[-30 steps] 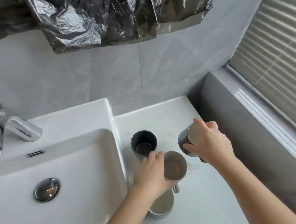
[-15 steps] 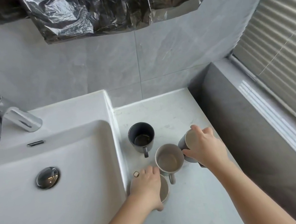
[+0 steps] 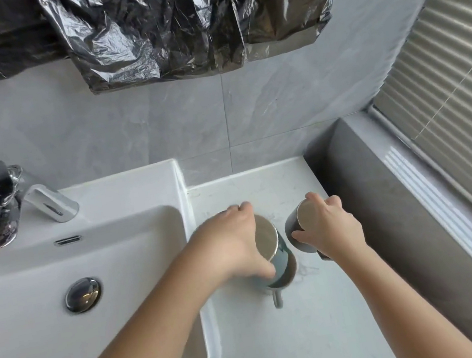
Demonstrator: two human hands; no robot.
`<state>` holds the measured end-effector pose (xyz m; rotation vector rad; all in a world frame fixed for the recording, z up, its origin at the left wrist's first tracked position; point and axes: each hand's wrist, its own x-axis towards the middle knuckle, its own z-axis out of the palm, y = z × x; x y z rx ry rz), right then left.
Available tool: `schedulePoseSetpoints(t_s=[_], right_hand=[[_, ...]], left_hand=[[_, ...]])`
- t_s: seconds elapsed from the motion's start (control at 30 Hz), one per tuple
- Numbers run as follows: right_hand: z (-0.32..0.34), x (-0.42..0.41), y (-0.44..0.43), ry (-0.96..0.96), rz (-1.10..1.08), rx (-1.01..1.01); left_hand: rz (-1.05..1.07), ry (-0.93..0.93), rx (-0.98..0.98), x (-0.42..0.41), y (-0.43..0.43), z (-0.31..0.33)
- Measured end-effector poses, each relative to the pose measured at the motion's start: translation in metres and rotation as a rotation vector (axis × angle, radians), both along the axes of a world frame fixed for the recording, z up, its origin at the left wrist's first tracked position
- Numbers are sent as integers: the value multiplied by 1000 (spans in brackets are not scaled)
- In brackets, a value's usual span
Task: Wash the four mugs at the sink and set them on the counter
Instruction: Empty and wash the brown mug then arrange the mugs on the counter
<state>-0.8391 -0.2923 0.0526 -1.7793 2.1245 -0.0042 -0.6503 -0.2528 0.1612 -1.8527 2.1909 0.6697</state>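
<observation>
My left hand grips a teal mug with a beige inside, tilted and lifted off the white counter. Right under it a beige mug stands on the counter, its handle pointing toward me. My right hand holds a dark grey mug by the rim, tilted with its mouth facing me, just right of the teal one. My left hand hides the dark mug at the back.
The white sink lies to the left, with a chrome faucet and a closed drain plug. A grey ledge and window blinds border the counter on the right. A black plastic bag hangs overhead.
My left hand has picked up the mug that stood by the sink's edge and carried it back over the beige mug. My right hand still holds its mug.
</observation>
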Motion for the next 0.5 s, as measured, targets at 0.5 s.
schedulePoseSetpoints(t_s=[0.5], right_hand=[[-12, 0, -99, 14, -27, 31]], left_hand=[[473, 124, -25, -40, -169, -73]])
